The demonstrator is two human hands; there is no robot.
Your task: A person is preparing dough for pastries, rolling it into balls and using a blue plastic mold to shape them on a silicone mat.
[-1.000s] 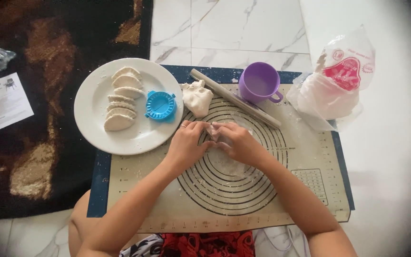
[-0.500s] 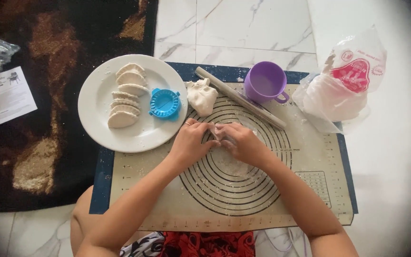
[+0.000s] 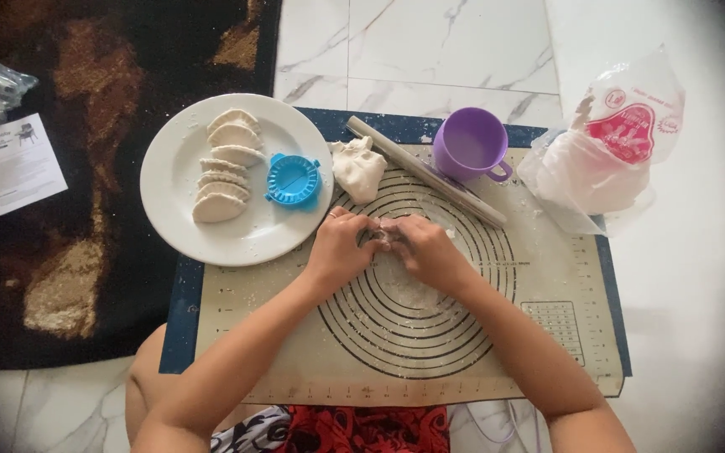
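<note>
Dough piece (image 3: 382, 237), small and pale, sits pinched between the fingertips of both hands at the centre of the pastry mat (image 3: 564, 277), just above the ringed guide lines. Left hand (image 3: 341, 249) and right hand (image 3: 426, 252) meet knuckle to knuckle; each grip is closed on the piece from its own side, judged a posture suited to shaping or pressing it. A ring shows on one left finger.

At 10 o'clock of the hands, a white plate (image 3: 169, 201) holds a row of folded dumplings (image 3: 221, 179) and a blue dumpling press (image 3: 293, 179), laid open at the plate's right edge. A larger dough lump (image 3: 358, 168) lies at 12 o'clock, within easy reach. A rolling pin (image 3: 425, 173) lies aslant at 1 o'clock, touching the mat, with a purple cup (image 3: 469, 144) just beyond it. A plastic flour bag (image 3: 610, 159) slumps at 2 o'clock, half off the mat.

Fingers cover most of the piece; its shape cannot be told. Cup contents are not discernible. The mat lies on a marble floor (image 3: 430, 50), beside a dark rug (image 3: 86, 277).
</note>
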